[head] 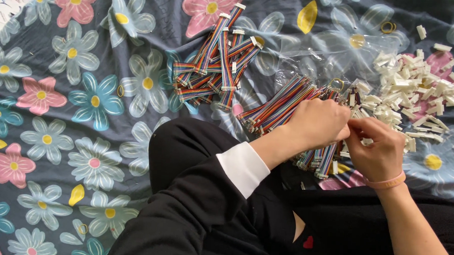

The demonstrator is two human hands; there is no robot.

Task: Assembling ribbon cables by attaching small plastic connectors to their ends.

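Flanking hands (317, 123), ribbon cables (214, 61), white connectors (414, 84)

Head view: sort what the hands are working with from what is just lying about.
In hand:
left hand
right hand
rainbow ribbon cables
white plastic connectors

Lying about:
separate cable pile
clear plastic bag
yellow rubber bands
floral cloth

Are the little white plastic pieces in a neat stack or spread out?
Spread out. The white plastic pieces lie in a loose, jumbled heap on the flowered cloth.
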